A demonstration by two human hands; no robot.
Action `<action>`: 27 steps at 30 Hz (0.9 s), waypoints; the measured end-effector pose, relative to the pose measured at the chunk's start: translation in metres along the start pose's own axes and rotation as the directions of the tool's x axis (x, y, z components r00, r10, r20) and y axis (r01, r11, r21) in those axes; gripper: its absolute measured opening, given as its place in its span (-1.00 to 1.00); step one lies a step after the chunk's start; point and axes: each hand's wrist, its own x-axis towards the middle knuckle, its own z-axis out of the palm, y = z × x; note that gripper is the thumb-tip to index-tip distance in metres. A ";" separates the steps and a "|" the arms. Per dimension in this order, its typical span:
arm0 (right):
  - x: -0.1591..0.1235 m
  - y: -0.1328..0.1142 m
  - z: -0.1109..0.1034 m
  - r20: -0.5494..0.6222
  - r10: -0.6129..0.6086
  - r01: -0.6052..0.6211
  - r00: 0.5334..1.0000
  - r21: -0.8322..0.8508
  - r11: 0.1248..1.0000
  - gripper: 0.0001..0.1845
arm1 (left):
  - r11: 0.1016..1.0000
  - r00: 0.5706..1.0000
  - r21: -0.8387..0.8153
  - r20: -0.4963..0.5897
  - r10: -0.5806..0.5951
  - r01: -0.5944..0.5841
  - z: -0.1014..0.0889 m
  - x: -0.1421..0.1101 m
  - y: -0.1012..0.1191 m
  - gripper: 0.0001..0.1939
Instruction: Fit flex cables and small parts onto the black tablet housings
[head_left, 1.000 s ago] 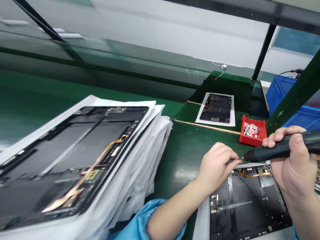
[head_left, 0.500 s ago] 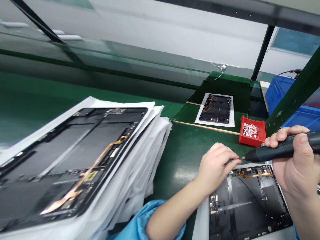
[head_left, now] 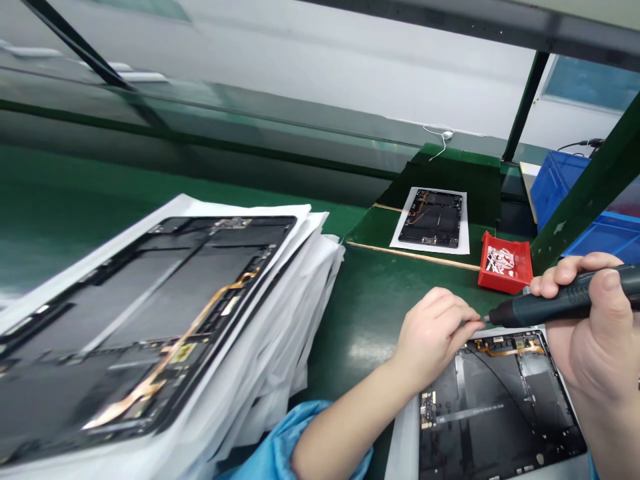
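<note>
My right hand point(head_left: 590, 327) is wrapped round a dark electric screwdriver point(head_left: 550, 303), held nearly level with its bit pointing left. At the bit's tip, my left hand point(head_left: 435, 330) has thumb and forefinger pinched together; whatever is between them is too small to make out. Below both hands lies an opened tablet housing point(head_left: 495, 413), black inside, with an orange flex cable along its top edge and a thin black wire across it. Part of its right side is hidden by my right wrist.
A tall stack of housings interleaved with white sheets point(head_left: 280, 347) stands at left. Farther back, another tablet housing point(head_left: 433, 217) lies on white paper. A red bin point(head_left: 505, 263) of small white parts sits near my right hand, before a green post point(head_left: 590, 180) and blue crates point(head_left: 560, 180).
The hands have hardly moved. The screwdriver's bit stays by the left fingertips, with only slight shifts of the right hand and of the view.
</note>
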 end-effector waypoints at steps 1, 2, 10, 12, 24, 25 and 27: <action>0.000 0.000 0.000 0.004 -0.001 0.001 1.000 0.004 1.000 -0.79 | 1.000 1.000 0.003 -0.006 0.006 -0.006 0.000 0.000 0.000 -0.92; 0.000 0.000 0.000 0.007 -0.001 0.001 1.000 0.007 1.000 -0.79 | 1.000 1.000 0.006 -0.009 0.011 -0.011 0.000 0.000 0.000 -0.92; -0.002 0.000 0.002 0.008 -0.015 0.015 1.000 -0.019 1.000 -0.77 | 0.999 0.999 0.024 0.011 0.043 -0.043 -0.001 0.001 0.000 -0.94; -0.001 0.001 0.002 0.003 -0.018 0.018 1.000 -0.031 0.999 -0.77 | 0.999 0.999 0.024 0.023 0.035 -0.036 0.000 0.000 0.000 -0.95; 0.006 0.003 -0.002 -0.044 0.046 -0.046 0.998 0.017 0.999 -0.73 | 0.999 0.999 -0.032 0.047 -0.015 0.016 0.001 -0.002 0.000 -0.96; 0.008 0.004 -0.004 -0.058 0.061 -0.060 0.996 0.029 0.998 -0.72 | 0.999 0.999 -0.039 0.043 -0.019 0.020 0.001 -0.002 0.000 -0.96; 0.011 0.005 -0.006 -0.079 0.087 -0.083 0.993 0.058 0.995 -0.73 | 0.998 0.999 -0.062 0.035 -0.029 0.031 0.001 -0.001 0.000 -0.95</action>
